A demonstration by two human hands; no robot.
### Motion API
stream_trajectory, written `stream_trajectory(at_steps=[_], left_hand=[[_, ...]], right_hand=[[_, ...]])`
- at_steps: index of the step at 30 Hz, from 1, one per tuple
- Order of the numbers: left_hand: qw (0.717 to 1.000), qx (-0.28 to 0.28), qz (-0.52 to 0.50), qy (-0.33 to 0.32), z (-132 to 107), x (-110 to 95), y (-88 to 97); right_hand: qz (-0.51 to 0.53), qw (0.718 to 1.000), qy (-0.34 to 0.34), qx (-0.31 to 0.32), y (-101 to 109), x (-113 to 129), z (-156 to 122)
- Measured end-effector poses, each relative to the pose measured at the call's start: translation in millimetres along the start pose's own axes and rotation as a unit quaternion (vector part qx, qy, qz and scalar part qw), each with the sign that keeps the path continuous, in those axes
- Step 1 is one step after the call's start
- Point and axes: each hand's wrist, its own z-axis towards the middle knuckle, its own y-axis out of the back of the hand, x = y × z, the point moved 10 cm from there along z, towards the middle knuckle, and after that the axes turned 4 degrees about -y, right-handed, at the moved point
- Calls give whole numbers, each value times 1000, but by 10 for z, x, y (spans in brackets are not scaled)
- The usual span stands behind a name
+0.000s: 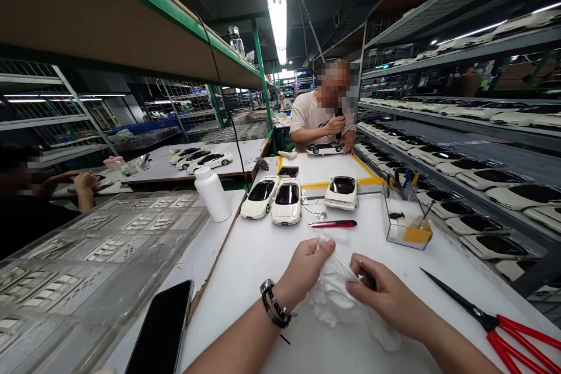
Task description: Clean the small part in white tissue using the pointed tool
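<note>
A crumpled, thin white cloth [335, 292] is stretched between my two hands above the white table. My left hand [307, 266] is closed, its thumb and fingers pinching the cloth's upper edge. My right hand [388, 295] is also closed, gripping the cloth's right side. Something small and dark shows among the right fingers, too hidden to name. Beyond the hands lies a red and black utility knife [333, 224]. Three white model cars stand farther back: one on the left [259, 198], one beside it [287, 201], and one on the right [340, 193].
Red-handled scissors [486, 321] lie at right, blades pointing left. A clear tool box [407, 225] stands behind them. On the left are a white bottle [213, 194], a black phone [162, 330] and plastic trays [105, 245]. A co-worker [324, 108] sits opposite. Shelves of model cars line the right.
</note>
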Motion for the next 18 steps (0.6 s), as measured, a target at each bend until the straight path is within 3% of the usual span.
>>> stream_trajectory(at_steps=[7,9,11,13,15,16,18], left_hand=[[999,-39,-22,6,63,7,151],[998,-51,-34,8,83,15,217],[997,-67,-45,9,106,-1,333],[994,-91,-56,4,132,-54,508],[990,-122,-69,-8,158,-135,710],[988,-135,-77,-14,168,-176,800],[983,-154,-92,-23,184,-233,930]], right_hand=[[5,998,21,59,-30,33,7],[-45,998,30,34,37,-3,55],[-141,989,23,-32,208,-101,115],[-267,952,-24,-150,524,-242,135],[-378,885,-73,-261,816,-309,83],[-416,856,-81,-295,892,-298,59],[-464,827,-62,-310,868,-207,74]])
